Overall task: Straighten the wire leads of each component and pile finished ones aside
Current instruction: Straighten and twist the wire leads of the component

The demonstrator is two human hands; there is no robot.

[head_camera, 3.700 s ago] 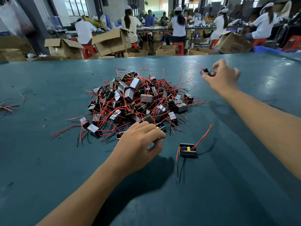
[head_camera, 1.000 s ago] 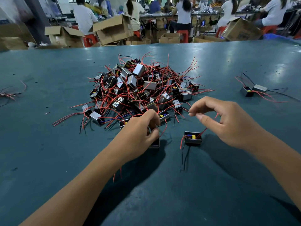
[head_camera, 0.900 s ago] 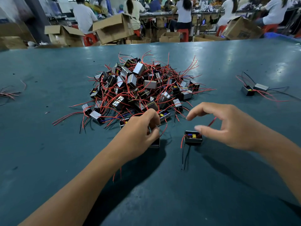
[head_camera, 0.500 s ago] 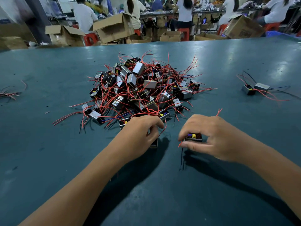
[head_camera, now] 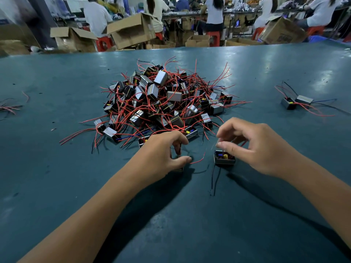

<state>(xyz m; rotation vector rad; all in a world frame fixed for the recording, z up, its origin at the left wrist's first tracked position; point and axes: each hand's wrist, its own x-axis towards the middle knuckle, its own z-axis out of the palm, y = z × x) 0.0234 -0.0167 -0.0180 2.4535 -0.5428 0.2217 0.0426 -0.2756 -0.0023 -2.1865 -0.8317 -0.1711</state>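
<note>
Low in the frame our two forearms reach up over the teal table (head_camera: 190, 234). Our left hand (head_camera: 161, 154) sits just left of centre, fingers and thumb curled in a grip round a small component (head_camera: 179, 168) that is mostly hidden beneath it; a red lead (head_camera: 198, 160) curves out to the right from under the thumb. Our right hand (head_camera: 256, 147) hovers just right of centre, thumb and forefinger closed in a pinch on a thin lead above a second component (head_camera: 224, 160). That black box rests on the table with its open face up, its long axis running left to right; two dark leads (head_camera: 213, 179) trail from it towards the bottom of the frame.

Above the hands, at centre, lies the heap (head_camera: 163, 103) of unsorted components, red wires sticking out every way. At the right edge two finished components (head_camera: 297, 102) lie side by side, well apart from the heap, leads running rightward. Cardboard boxes (head_camera: 133, 29) and seated workers fill the top.
</note>
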